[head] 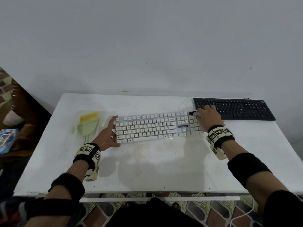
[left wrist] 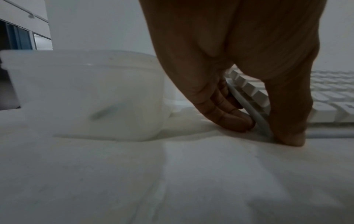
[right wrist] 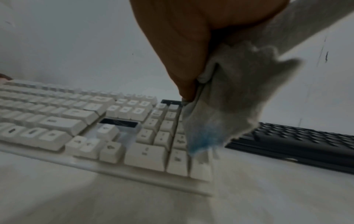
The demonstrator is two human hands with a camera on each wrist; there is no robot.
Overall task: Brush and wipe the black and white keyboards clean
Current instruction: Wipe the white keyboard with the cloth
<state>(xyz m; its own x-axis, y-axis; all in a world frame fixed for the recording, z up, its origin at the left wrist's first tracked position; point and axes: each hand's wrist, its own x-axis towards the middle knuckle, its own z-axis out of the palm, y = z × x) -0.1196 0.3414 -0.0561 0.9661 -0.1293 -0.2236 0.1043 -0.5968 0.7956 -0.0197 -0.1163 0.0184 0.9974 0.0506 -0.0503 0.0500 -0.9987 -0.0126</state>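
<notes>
A white keyboard (head: 157, 127) lies across the middle of the white table (head: 147, 169). My left hand (head: 108, 133) holds its left end, thumb at the front corner and fingers (left wrist: 229, 112) against the side edge (left wrist: 249, 106). My right hand (head: 208, 115) grips a grey cloth (right wrist: 229, 97) with a blue patch and presses it on the number pad at the white keyboard's (right wrist: 95, 124) far right corner. The black keyboard (head: 234, 108) sits behind and to the right, partly covered by that hand; it also shows in the right wrist view (right wrist: 298, 142).
A green brush with yellow bristles (head: 87, 123) lies in a clear plastic tray (head: 77, 118) left of the white keyboard; the tray's wall (left wrist: 86, 94) stands close to my left hand. White cables (head: 183, 102) run behind the keyboards. A wall rises behind the table.
</notes>
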